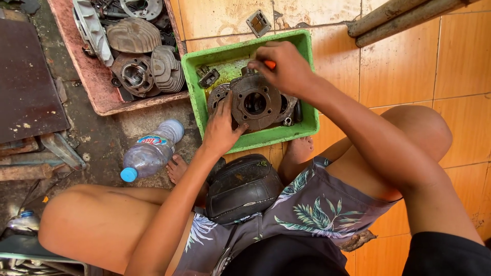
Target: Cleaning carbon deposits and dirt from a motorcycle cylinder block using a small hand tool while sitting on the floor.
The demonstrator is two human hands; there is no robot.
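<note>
Lighting is bright, even daylight with warm colour. No hard shadows: under the green tray (307, 76) and under my knees I note only soft, short ones. My left hand (221, 128) throws a faint shadow on the metal part in the tray. Mild glare sits on the orange tiles (455, 71) right of the tray and on the bottle (151, 151) left of it. Focus is sharp at the tray; my right hand (284, 66) shows slight softening, and I cannot tell whether from motion. The wide lens bends lines well away from the tray, and my legs bulge at the lower edge. The lower left corner is dimmer.
</note>
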